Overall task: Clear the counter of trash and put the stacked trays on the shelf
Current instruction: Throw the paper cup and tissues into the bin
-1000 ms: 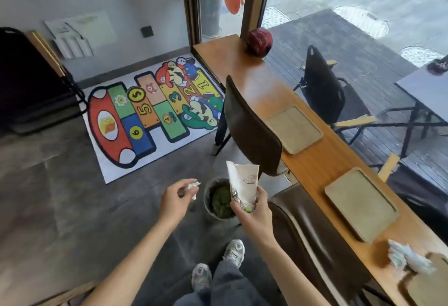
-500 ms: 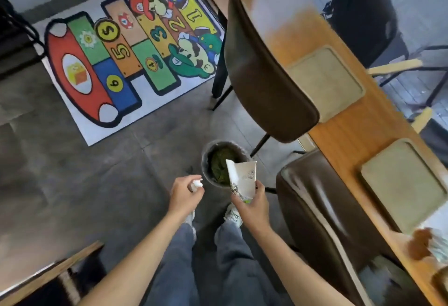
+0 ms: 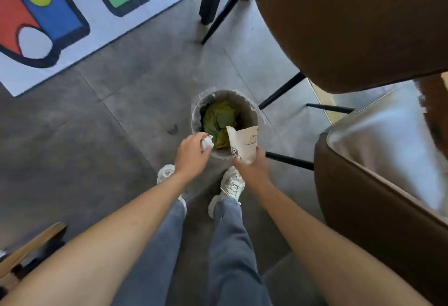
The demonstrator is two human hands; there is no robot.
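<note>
A small round trash bin (image 3: 249,111) stands on the grey floor just ahead of my feet, with a crumpled green bag inside. My left hand (image 3: 191,153) is closed on a crumpled white tissue (image 3: 208,142) at the bin's near-left rim. My right hand (image 3: 254,167) holds a printed paper bag (image 3: 243,144) upright over the bin's near edge. The counter and the trays are out of view.
Two brown chairs stand close on the right: one backrest (image 3: 346,22) at the top right, another (image 3: 378,208) at the right edge, with black legs (image 3: 281,91) beside the bin. A colourful number mat (image 3: 60,15) covers the floor at the upper left. A wooden edge (image 3: 31,245) shows at the lower left.
My view has tilted down and come closer to the bin, so the counter and trays have left the frame. Both hands have moved forward to the bin's rim, still holding the tissue and paper bag.
</note>
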